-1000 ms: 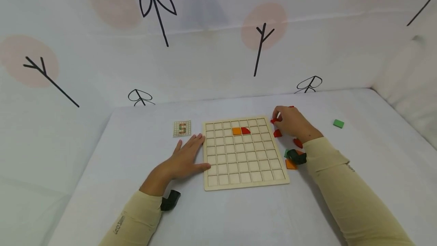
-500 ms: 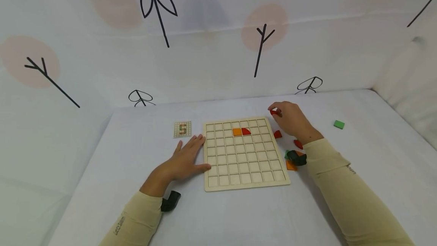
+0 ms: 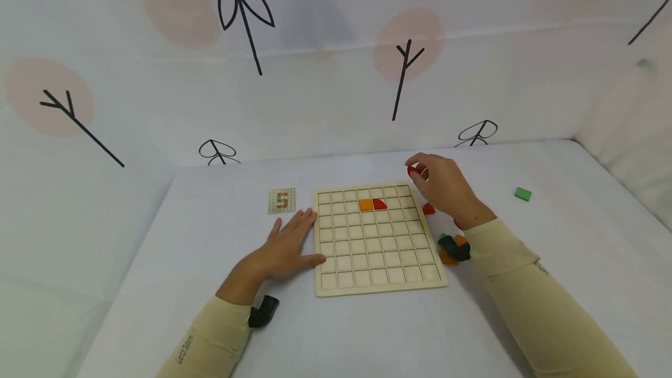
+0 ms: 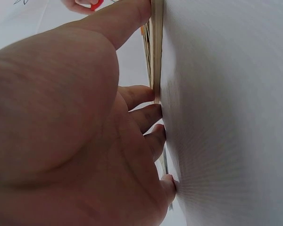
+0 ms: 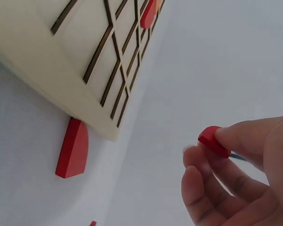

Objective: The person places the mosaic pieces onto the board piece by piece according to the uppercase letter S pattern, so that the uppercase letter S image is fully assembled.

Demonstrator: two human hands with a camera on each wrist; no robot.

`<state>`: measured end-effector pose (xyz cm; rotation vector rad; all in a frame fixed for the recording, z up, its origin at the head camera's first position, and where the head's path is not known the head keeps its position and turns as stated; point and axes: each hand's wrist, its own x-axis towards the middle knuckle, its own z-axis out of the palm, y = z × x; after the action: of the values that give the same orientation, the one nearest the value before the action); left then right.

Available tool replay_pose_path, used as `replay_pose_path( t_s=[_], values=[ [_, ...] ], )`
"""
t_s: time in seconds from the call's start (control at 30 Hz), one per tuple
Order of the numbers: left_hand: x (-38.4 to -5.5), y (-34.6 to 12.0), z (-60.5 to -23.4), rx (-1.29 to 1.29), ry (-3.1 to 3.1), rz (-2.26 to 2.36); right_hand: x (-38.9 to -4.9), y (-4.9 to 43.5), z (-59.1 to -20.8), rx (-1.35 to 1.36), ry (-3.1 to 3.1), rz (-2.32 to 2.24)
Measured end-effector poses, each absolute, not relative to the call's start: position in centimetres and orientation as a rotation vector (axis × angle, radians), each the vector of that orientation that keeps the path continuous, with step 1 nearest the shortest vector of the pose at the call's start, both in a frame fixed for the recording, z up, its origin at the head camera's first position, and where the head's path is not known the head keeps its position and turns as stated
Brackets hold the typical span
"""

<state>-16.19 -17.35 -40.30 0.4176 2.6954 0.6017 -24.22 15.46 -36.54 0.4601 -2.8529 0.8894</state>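
A light wooden grid board (image 3: 363, 246) lies on the white table. In its second row sit an orange square tile (image 3: 366, 205) and a red quarter-circle tile (image 3: 380, 204). My left hand (image 3: 285, 249) is spread flat, its thumb and fingertips at the board's left edge. Beyond the board's far right corner, my right hand (image 3: 440, 182) pinches a small red tile (image 5: 214, 141) between thumb and fingers, raised above the table. Another red tile (image 5: 72, 149) lies against the board's right edge, below that hand.
A small pattern card (image 3: 282, 200) lies left of the board. A green tile (image 3: 522, 193) sits far right. Orange tiles (image 3: 447, 258) and others lie under the right wrist, partly hidden by its dark wrist camera (image 3: 454, 248). A patterned cloth hangs behind.
My right hand has lifted the red tile from beside the board's right edge and moved it up and slightly left, turning it in the fingers. The left hand has stayed in place.
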Motion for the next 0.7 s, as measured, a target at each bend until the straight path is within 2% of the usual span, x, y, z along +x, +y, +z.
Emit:
replay_pose_path(
  t_s=[0.7],
  values=[
    [-16.1, -17.4, -40.6, 0.418, 2.699, 0.587, -23.1, 14.1, -35.5, 0.544, -2.681, 0.895]
  ],
)
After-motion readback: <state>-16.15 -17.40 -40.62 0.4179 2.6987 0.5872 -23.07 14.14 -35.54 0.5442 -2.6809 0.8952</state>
